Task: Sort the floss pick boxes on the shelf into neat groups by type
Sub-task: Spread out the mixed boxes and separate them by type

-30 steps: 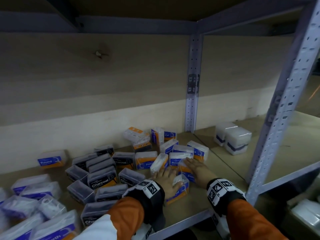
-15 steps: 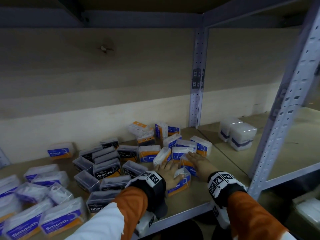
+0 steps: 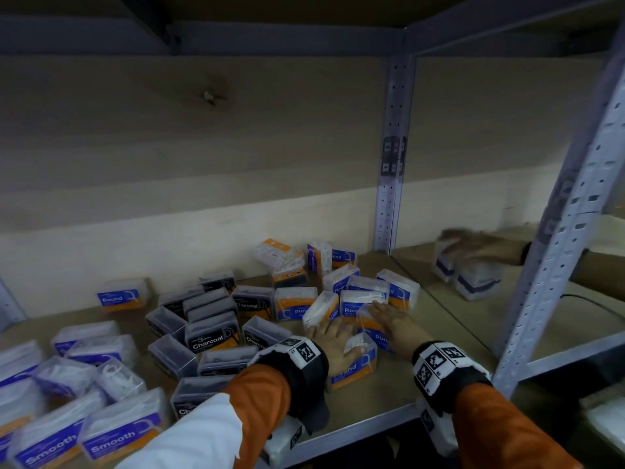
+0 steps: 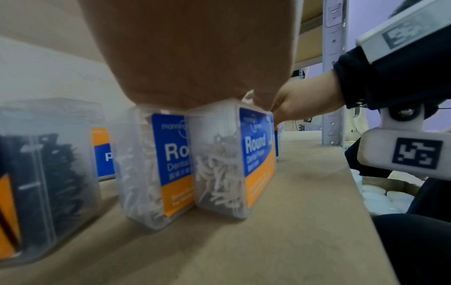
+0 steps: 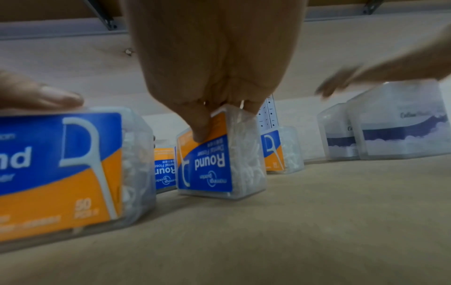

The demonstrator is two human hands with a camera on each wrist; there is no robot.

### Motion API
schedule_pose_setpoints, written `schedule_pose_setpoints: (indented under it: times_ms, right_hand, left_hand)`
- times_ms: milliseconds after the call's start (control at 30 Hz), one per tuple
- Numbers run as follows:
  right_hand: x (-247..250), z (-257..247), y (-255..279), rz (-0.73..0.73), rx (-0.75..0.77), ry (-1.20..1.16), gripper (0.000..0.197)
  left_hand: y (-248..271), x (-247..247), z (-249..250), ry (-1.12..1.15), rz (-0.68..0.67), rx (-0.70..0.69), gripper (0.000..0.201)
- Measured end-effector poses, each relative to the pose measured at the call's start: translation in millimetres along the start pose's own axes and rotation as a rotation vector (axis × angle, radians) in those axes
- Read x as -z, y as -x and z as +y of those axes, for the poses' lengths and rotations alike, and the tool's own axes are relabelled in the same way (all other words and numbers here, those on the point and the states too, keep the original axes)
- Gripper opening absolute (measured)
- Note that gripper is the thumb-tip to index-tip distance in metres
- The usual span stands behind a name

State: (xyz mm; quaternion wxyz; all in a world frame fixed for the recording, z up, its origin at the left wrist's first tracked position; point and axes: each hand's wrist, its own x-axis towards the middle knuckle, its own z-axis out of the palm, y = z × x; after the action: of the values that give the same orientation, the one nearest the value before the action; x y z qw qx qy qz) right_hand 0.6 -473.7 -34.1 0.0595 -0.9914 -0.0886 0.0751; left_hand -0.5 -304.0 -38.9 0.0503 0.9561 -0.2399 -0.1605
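Clear floss pick boxes lie scattered on the wooden shelf (image 3: 399,394). My left hand (image 3: 333,345) rests flat on a blue-and-orange Round box (image 3: 355,368) near the front edge; the left wrist view shows the palm (image 4: 195,57) covering the top of that Round box (image 4: 234,160) and its neighbour. My right hand (image 3: 394,321) grips the top of an upside-down Round box (image 5: 219,154), thumb on its label. Dark Charcoal boxes (image 3: 213,333) cluster in the middle. Smooth boxes (image 3: 121,438) lie at the front left.
More Round boxes (image 3: 365,292) crowd behind my hands, and one Round box (image 3: 121,296) stands alone by the back wall. A metal upright (image 3: 392,184) divides the bays. In the right bay another person's hand (image 3: 473,247) lies on clear dark-banded boxes (image 3: 473,282).
My two hands have stayed on the same Round boxes. Another person's hand has come onto the clear boxes in the right bay. The view has shifted slightly left.
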Motion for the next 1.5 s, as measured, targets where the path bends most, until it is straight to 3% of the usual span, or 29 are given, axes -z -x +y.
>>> schedule_pose_setpoints:
  times_ms: [400,667,833,933,1167,1333,1500]
  right_hand:
    - [24,-3,-1,-0.035,-0.021,-0.109,0.056]
    - [53,9,-40,0.024,0.022,-0.058,0.039]
    - [78,12,-71,0.082,0.008,0.014,0.041]
    - [90,12,-96,-0.009,-0.051,0.008,0.044]
    - [103,18,-139,-0.02,-0.065,0.064,0.039]
    - [103,22,-163,-0.109,-0.089,0.146,0.045]
    - [94,22,-184,-0.15,-0.119,0.213,0.042]
  left_hand:
    - [4,25,11,-0.128,-0.079,-0.046,0.064]
    - [-8,59,4,-0.071,-0.192,-0.295,0.048]
    - [-22,89,-16,-0.12,-0.285,-0.436,0.039]
    - [-33,110,-29,-0.209,-0.246,-0.398,0.038]
    - [-54,153,-81,-0.371,-0.151,-0.394,0.04]
    - [-84,164,-115,-0.448,-0.058,-0.216,0.043]
    - [-110,170,-151,-0.507,-0.013,-0.165,0.059]
